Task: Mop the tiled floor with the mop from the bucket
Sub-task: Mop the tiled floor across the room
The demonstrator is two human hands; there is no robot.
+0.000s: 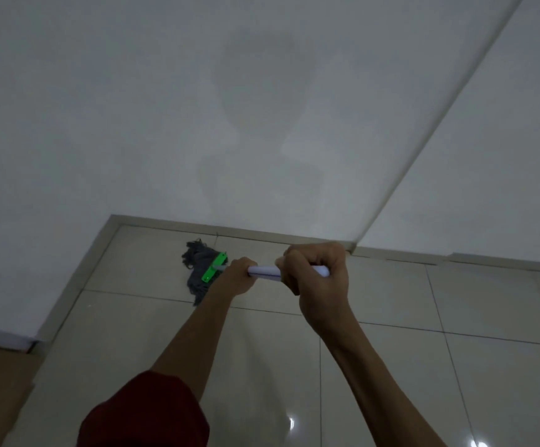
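Mop handle in left hand, right hand

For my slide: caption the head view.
Left hand and right hand grip the mop, its head on the tiled floor.

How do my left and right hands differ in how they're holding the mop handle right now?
The left hand grips low on the mop handle, just beside the green clamp; the right hand grips at the top end. The left arm shows a red sleeve; the right arm looks bare. Both curl fully round the handle.
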